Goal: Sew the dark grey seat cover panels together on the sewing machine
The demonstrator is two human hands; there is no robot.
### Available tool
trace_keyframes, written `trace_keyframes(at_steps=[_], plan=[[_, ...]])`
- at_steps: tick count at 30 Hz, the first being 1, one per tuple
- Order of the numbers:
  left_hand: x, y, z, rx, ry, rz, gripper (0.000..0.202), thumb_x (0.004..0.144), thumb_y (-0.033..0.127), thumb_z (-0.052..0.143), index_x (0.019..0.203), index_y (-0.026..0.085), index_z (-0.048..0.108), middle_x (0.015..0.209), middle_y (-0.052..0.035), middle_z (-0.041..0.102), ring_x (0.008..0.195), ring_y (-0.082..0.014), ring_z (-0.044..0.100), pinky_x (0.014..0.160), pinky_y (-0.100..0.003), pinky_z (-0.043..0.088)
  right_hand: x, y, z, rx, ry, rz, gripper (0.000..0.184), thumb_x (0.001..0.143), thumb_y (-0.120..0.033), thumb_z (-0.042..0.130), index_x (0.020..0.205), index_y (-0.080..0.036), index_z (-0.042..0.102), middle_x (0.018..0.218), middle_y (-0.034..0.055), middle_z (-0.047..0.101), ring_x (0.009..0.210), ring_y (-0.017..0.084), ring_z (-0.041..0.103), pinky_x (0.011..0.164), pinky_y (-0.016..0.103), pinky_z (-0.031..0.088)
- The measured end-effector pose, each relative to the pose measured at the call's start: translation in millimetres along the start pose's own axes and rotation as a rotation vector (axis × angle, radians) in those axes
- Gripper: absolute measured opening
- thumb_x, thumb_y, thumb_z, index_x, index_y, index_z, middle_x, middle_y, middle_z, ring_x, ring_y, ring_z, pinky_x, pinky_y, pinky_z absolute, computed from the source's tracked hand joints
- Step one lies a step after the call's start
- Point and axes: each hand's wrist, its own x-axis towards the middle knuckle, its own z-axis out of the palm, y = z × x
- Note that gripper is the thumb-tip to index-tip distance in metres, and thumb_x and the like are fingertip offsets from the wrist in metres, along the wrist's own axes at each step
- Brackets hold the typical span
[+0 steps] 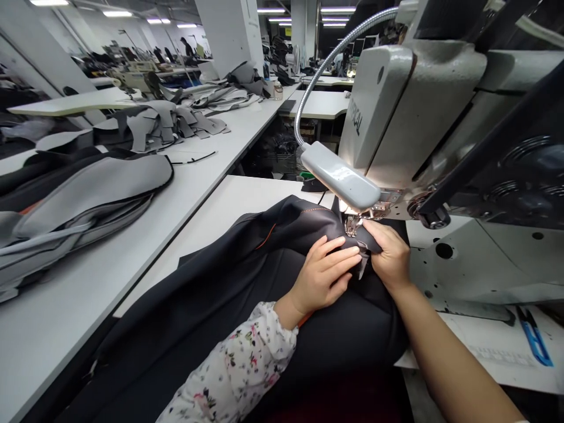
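Note:
A large piece of black fabric [211,294] with orange stitching is draped over the sewing table [229,194] and under the head of the sewing machine [388,106]. My left hand [326,273] lies flat on this fabric, fingers stretched toward the presser foot [351,226]. Just right of the foot, my right hand [390,252] pinches the fabric's edge between thumb and fingers. A lit white lamp [341,176] on a bent metal neck hangs above the foot and partly hides the needle area.
Blue thread snips [534,335] lie at the right beside a clear ruler [497,355]. On the long white table [194,194] at left are grey and black sewn pieces [97,194] and a heap of grey cut pieces [163,123]. A pillar [231,29] stands behind.

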Motion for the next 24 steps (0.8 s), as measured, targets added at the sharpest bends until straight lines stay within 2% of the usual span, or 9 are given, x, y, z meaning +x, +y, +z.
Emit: trace_keyframes(at_steps=[3,6,7,9,12,15,18,20,24], plan=[[-43.9,35.4,-22.5,0.113,-0.268,-0.091,0.063,0.1,0.042,0.062,0.156,0.018,0.045,0.162,-0.0132,0.047,0.158,-0.0304,0.03,0.126,-0.051,0.034,1.3,2.5,0.0,-0.019,-0.027,0.03,0.054,0.088,-0.001,0.048,0.133,-0.021,0.07,0.126,0.0083,0.076,0.116,0.024,0.071,0.102,0.04,0.057],[-116.3,77.2,-54.1,0.331,-0.579,-0.177,0.094,0.083,0.059,0.077,0.162,0.025,0.037,0.17,-0.0144,0.033,0.156,-0.0417,0.029,0.123,-0.065,0.029,4.0,6.2,-0.6,-0.074,-0.082,0.089,0.052,0.085,-0.004,0.05,0.13,-0.02,0.071,0.126,0.01,0.076,0.118,0.028,0.071,0.104,0.044,0.055],[-142.4,87.8,-64.4,0.418,-0.569,-0.183,0.092,0.082,0.058,0.078,0.16,0.03,0.039,0.168,-0.0119,0.037,0.153,-0.0414,0.034,0.123,-0.065,0.029,5.2,7.6,-1.1,-0.095,-0.112,0.115,0.052,0.084,-0.005,0.05,0.13,-0.019,0.071,0.126,0.0107,0.075,0.118,0.03,0.071,0.104,0.045,0.055],[-188.3,101.0,-81.6,0.572,-0.519,-0.286,0.089,0.083,0.056,0.078,0.158,0.026,0.043,0.164,-0.0115,0.044,0.148,-0.0374,0.042,0.123,-0.055,0.032,8.3,10.4,-3.1,-0.129,-0.187,0.174,0.053,0.083,-0.007,0.051,0.131,-0.019,0.071,0.124,0.0115,0.076,0.115,0.031,0.072,0.099,0.044,0.056],[-224.6,105.0,-94.0,0.67,-0.415,-0.413,0.069,0.087,0.023,0.067,0.153,0.023,0.05,0.153,-0.0126,0.055,0.136,-0.0303,0.055,0.115,-0.044,0.043,13.1,13.8,-10.4,-0.148,-0.303,0.254,0.046,0.082,-0.012,0.054,0.123,-0.022,0.074,0.112,0.0094,0.079,0.099,0.03,0.076,0.083,0.037,0.057],[-219.7,102.7,-94.7,0.602,-0.308,-0.399,0.059,0.081,0.0,0.048,0.135,0.019,0.063,0.124,-0.0112,0.07,0.107,-0.0229,0.067,0.094,-0.035,0.055,17.2,15.3,-24.8,-0.133,-0.379,0.307,0.035,0.08,-0.017,0.058,0.109,-0.024,0.077,0.101,0.0069,0.08,0.09,0.029,0.076,0.074,0.034,0.055],[-195.2,103.1,-104.5,0.526,-0.275,-0.375,0.032,0.089,-0.002,0.043,0.098,0.018,0.066,0.086,-0.0047,0.069,0.073,-0.0174,0.061,0.068,-0.029,0.053,20.2,11.3,-48.2,-0.103,-0.412,0.352,0.036,0.079,-0.017,0.056,0.109,-0.024,0.074,0.097,0.0061,0.081,0.086,0.028,0.077,0.071,0.032,0.054],[-176.7,102.6,-125.9,0.518,-0.283,-0.354,0.026,0.095,0.001,0.045,0.087,0.02,0.061,0.075,-0.0012,0.064,0.065,-0.0157,0.056,0.063,-0.027,0.049,20.7,2.3,-68.1,-0.071,-0.442,0.373,0.035,0.081,-0.02,0.057,0.112,-0.026,0.072,0.093,0.0033,0.081,0.085,0.026,0.078,0.068,0.03,0.054],[-126.6,77.5,-199.7,0.555,-0.304,-0.231,0.025,0.099,0.006,0.046,0.103,0.022,0.064,0.089,-0.0009,0.074,0.08,-0.016,0.066,0.079,-0.031,0.051,17.6,-32.7,-104.7,0.171,-0.589,0.378,0.04,0.091,-0.03,0.058,0.13,-0.031,0.063,0.091,0.0,0.08,0.079,0.022,0.077,0.065,0.028,0.056]])
